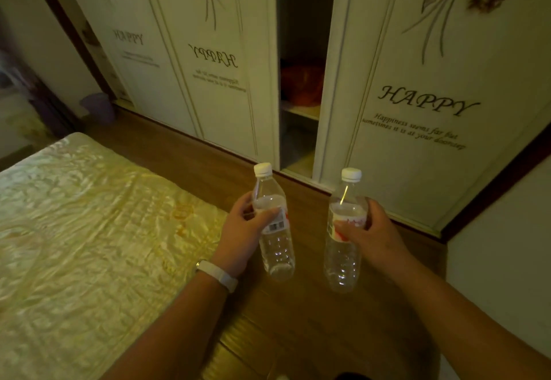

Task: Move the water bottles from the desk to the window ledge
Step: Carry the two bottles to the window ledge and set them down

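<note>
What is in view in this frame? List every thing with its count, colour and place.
Left water bottle: 1, clear with white cap, held above the floor.
Right water bottle: 1, clear with white cap, held beside it.
Bed cover: 1, pale gold, left.
Wardrobe: 1, white with floral prints and HAPPY lettering, across the back, doors parted.
Orange bundle: 1, on a shelf inside the gap.
Bin: 1, purple, far left corner.
Floor: wood, brown, centre.
Wristband: 1, white, left wrist.
Left hand: fingers round the left water bottle.
Right hand: fingers round the right water bottle.
</note>
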`<state>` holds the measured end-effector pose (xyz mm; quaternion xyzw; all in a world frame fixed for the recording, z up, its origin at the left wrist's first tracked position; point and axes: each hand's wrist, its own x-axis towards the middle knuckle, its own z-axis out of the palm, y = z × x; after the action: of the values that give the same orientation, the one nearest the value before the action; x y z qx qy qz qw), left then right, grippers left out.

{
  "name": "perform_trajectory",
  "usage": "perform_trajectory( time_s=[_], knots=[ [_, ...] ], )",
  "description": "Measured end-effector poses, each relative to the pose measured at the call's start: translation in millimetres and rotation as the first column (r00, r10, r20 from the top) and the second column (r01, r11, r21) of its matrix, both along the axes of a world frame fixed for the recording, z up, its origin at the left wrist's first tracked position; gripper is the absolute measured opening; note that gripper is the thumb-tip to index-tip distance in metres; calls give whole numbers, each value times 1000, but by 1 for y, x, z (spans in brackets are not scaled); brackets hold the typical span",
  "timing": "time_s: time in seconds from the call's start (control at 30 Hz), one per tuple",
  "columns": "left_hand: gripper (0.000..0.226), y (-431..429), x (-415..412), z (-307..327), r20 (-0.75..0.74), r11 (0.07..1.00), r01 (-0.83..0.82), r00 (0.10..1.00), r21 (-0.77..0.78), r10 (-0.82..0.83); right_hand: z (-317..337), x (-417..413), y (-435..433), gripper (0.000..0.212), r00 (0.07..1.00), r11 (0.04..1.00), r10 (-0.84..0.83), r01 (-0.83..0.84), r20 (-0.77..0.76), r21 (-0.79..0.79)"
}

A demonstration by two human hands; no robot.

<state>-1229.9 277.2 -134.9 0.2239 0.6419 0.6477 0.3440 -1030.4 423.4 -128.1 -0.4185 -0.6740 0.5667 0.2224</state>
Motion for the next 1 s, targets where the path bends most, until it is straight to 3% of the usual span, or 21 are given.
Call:
perform_trajectory(
  time_s=[0.27,0.53,1.0],
  knots=[
    [40,50,-77,1,36,998,-68,997,13,68,2,-88,60,62,999,999,44,-44,-6,-4],
    [38,123,-157,-2,-34,987,-159,987,-39,157,-22,-192,160,66,989,989,143,-144,-38,-24],
    [42,262,-260,17,-45,953,-299,954,-50,297,-3,-325,322,67,949,950,311,-311,-45,-1]
  ],
)
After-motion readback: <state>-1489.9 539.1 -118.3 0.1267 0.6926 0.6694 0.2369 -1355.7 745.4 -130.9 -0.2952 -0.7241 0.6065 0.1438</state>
